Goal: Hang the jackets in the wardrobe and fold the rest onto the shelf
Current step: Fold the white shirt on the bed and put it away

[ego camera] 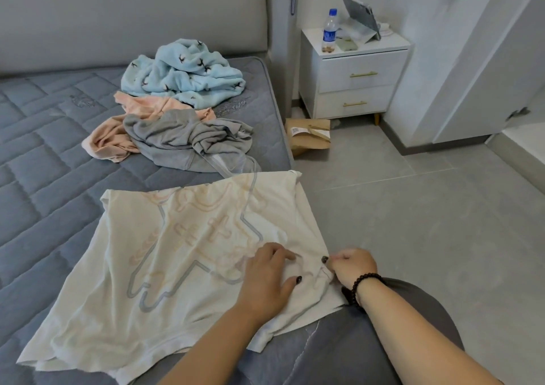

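A cream T-shirt (165,255) with a pale printed design lies spread flat on the grey quilted mattress (44,154), its right side hanging over the bed's edge. My left hand (267,278) rests flat on the shirt near its right edge. My right hand (352,266) pinches the shirt's edge just beside it. Farther up the bed lie a crumpled grey zip jacket (188,142), a peach garment (112,139) partly under it, and a light blue fleece piece (182,72) with dark marks.
A white two-drawer nightstand (356,75) stands right of the bed, with a water bottle (329,30) and a propped tablet (361,16) on top. A brown paper bag (309,135) sits on the grey tiled floor. A white wardrobe door (483,60) is at right.
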Action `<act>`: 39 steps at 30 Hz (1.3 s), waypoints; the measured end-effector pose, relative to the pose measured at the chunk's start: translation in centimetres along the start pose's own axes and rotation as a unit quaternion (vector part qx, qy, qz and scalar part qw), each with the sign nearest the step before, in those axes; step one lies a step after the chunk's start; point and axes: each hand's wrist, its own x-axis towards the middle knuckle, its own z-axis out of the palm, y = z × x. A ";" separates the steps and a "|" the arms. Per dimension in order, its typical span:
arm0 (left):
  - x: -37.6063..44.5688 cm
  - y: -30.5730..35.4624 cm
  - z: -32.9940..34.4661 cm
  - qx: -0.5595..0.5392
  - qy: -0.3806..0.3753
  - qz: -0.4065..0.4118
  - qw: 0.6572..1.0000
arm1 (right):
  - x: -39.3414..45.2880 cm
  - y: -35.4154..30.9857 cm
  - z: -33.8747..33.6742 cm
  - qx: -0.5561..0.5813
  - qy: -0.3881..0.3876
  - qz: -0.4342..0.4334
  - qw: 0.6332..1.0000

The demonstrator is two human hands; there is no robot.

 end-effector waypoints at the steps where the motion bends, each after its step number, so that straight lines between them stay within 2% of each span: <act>1: 0.1 0.1 0.7 0.000 0.003 -0.011 1.000 | 0.3 0.1 -0.5 0.017 -0.006 0.040 0.999; 3: -0.2 0.3 1.8 0.019 0.006 -0.049 0.999 | 0.9 0.6 -1.1 0.014 -0.012 0.096 0.995; 4: -0.2 0.3 2.2 0.040 0.003 -0.064 0.997 | 1.2 0.9 -1.1 -0.003 -0.005 0.093 0.996; 6: -0.2 0.7 2.5 0.060 -0.006 -0.080 0.995 | 1.3 1.0 -1.0 -0.032 0.032 0.026 0.999; 8: 0.5 1.1 2.0 0.021 0.013 -0.094 0.995 | 0.7 0.5 -0.7 -0.020 0.046 -0.081 0.995; 10: 2.0 1.1 1.3 -0.035 0.073 -0.111 0.991 | -0.2 0.0 -0.1 -0.043 0.007 -0.149 0.988; 13: 7.5 0.8 -0.5 -0.044 0.118 -0.175 0.976 | -0.7 0.0 0.3 -0.115 -0.082 -0.158 0.977; 16: 15.4 0.7 -1.6 0.015 0.078 -0.212 0.974 | -0.7 -0.1 -0.6 -0.058 -0.113 -0.146 0.981; 19: 21.1 0.9 -1.1 0.131 -0.014 -0.216 0.967 | -0.3 1.1 -1.3 -0.095 -0.119 -0.170 0.974; 22: 23.5 0.7 0.0 0.236 -0.070 -0.203 0.948 | 0.5 2.2 -2.0 -0.103 -0.132 -0.138 0.976; 25: 24.7 0.7 0.6 0.293 -0.076 -0.176 0.937 | 1.0 2.8 -2.7 -0.071 -0.161 -0.125 0.976; 28: 25.9 0.7 0.4 0.306 -0.079 -0.171 0.933 | 1.3 2.9 -2.6 -0.075 -0.184 -0.131 0.971; 32: 27.1 0.5 -0.3 0.269 -0.081 -0.196 0.939 | 1.7 2.5 -1.6 -0.045 -0.207 -0.152 0.966; 34: 26.9 0.3 0.1 0.251 -0.058 -0.204 0.944 | 2.2 2.6 -2.0 -0.057 -0.220 -0.114 0.967; 36: 26.1 0.3 0.9 0.245 -0.027 -0.205 0.947 | 2.6 2.7 -3.0 -0.086 -0.271 -0.036 0.958; 39: 24.4 0.8 1.9 0.231 0.001 -0.195 0.953 | 2.7 3.1 -3.4 -0.044 -0.302 0.061 0.950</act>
